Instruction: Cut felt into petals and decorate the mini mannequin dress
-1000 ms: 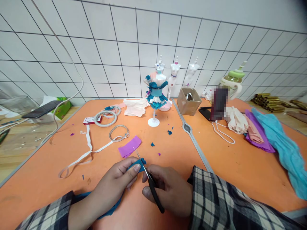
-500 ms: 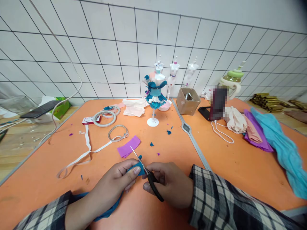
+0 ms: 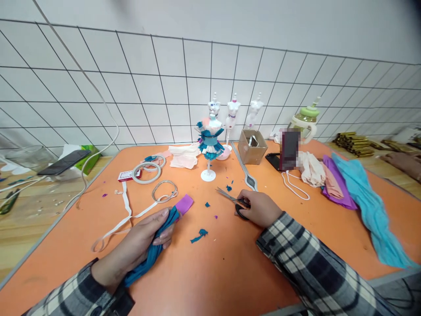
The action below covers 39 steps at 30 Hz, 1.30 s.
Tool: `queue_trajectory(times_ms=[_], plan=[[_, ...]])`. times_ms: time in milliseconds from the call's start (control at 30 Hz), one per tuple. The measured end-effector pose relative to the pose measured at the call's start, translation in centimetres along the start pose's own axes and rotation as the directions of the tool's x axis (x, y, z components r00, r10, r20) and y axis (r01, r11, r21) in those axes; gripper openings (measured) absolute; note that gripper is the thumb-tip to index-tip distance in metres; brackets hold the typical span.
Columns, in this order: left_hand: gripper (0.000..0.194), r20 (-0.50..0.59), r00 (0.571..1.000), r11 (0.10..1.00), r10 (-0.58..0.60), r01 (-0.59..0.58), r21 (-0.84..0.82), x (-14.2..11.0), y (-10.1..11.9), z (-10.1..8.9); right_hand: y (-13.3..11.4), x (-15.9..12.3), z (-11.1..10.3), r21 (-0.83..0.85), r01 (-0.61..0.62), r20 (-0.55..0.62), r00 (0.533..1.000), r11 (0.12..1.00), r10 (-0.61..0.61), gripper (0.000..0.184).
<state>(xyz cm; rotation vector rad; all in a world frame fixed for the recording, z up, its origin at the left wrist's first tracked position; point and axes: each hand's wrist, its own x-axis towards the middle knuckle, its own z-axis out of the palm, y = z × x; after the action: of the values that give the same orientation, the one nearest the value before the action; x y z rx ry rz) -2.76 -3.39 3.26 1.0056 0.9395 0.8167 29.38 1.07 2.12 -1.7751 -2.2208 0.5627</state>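
My left hand (image 3: 149, 232) is closed around a bunched length of blue crepe paper (image 3: 153, 256), low at the left front of the table. Behind its upper end a purple paper piece (image 3: 184, 204) pokes out, partly hidden. Over to the right, my right hand (image 3: 261, 208) grips black-handled scissors (image 3: 241, 208) by the handles, the blades slightly apart and pointing left, nothing between them. A cut blue scrap (image 3: 199, 236) lies between my hands. Farther back stands a small white mannequin on a stand, wearing a blue and white ruffled dress (image 3: 210, 142).
Tape rolls (image 3: 146, 173) and a loose white strip (image 3: 126, 202) lie at left. Behind are bare mannequins (image 3: 233, 109), a cardboard box (image 3: 252, 147) and a phone (image 3: 290, 150). Coloured crepe paper (image 3: 368, 197) spreads along the right, and a green-lidded bottle (image 3: 305, 120) stands behind.
The scissors have moved away from the blue paper, right and forward with my right hand. My left hand has shifted left with the paper. A cut blue scrap now lies on the table.
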Motion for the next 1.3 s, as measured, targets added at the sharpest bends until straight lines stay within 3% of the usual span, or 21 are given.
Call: queue_trajectory(times_ms=[100,233,333,433,467,500,567,633,700,800,1000,1100,1167,1267,1300], plan=[[0.045,0.104,0.994,0.998,0.015,-0.008,-0.07,-0.1,-0.3,-0.5,-0.5,0.1,0.9,-0.103,-0.03,0.013,0.999,0.994,0.031,0.02],[0.03,0.201,0.98,0.999,0.001,0.01,-0.049,-0.3,-0.2,-1.1,-0.7,0.1,0.8,-0.08,-0.061,0.154,0.985,0.995,0.073,0.029],[0.024,0.212,0.977,1.0,-0.002,0.007,-0.022,-0.2,0.0,-1.3,-1.0,0.1,-0.1,-0.07,-0.041,0.231,0.971,0.997,0.056,0.046],[0.026,0.161,0.987,0.996,0.023,-0.036,0.078,-0.1,0.3,-1.4,-2.9,0.1,-0.1,-0.1,-0.022,0.154,0.987,0.995,0.037,0.029],[0.027,0.144,0.989,0.991,0.034,-0.051,0.12,0.0,0.4,-1.5,-3.8,0.1,0.3,-0.104,-0.003,0.097,0.995,0.995,0.014,0.025],[0.028,0.14,0.989,0.985,0.041,-0.063,0.16,0.1,0.4,-1.6,-4.8,0.1,0.9,-0.088,0.09,-0.001,0.996,0.992,-0.091,0.029],[0.026,0.164,0.985,0.973,0.049,-0.084,0.214,0.2,0.4,-1.8,-6.5,0.1,2.7,-0.034,0.352,0.02,0.936,0.935,-0.352,0.06],[0.025,0.188,0.981,0.964,0.042,-0.089,0.251,0.3,0.3,-2.0,-7.5,-0.2,4.8,-0.021,0.406,0.071,0.912,0.914,-0.404,0.077],[0.025,0.183,0.983,0.957,0.027,-0.078,0.281,0.4,0.2,-2.1,-7.9,-0.9,6.6,-0.039,0.426,0.085,0.903,0.904,-0.422,0.071],[0.027,0.153,0.988,0.947,0.001,-0.05,0.317,0.4,0.0,-2.0,-7.6,-2.7,8.6,-0.08,0.534,0.087,0.845,0.842,-0.528,0.03],[0.043,0.095,0.995,0.957,0.02,-0.046,0.285,-0.1,-0.2,-2.0,-6.2,-5.5,10.3,-0.069,0.552,-0.034,0.831,0.831,-0.555,0.017],[0.031,0.122,0.993,0.963,-0.002,-0.032,0.268,-0.2,-0.2,-1.8,-5.2,-4.3,8.9,0.06,0.574,-0.088,0.818,0.817,-0.569,0.021],[0.028,0.147,0.989,0.962,-0.018,-0.023,0.274,-0.2,-0.2,-1.7,-4.2,-2.2,5.9,0.142,0.557,-0.149,0.829,0.818,-0.539,0.026],[0.029,0.179,0.984,0.947,-0.017,-0.042,0.319,-0.2,-0.2,-1.5,-1.8,2.3,-1.0,0.208,0.318,-0.359,0.905,0.925,-0.23,0.025],[0.03,0.188,0.982,0.937,-0.011,-0.055,0.344,-0.1,-0.2,-1.5,-0.8,4.0,-3.5,0.232,0.202,-0.465,0.882,0.951,-0.074,0.023]])
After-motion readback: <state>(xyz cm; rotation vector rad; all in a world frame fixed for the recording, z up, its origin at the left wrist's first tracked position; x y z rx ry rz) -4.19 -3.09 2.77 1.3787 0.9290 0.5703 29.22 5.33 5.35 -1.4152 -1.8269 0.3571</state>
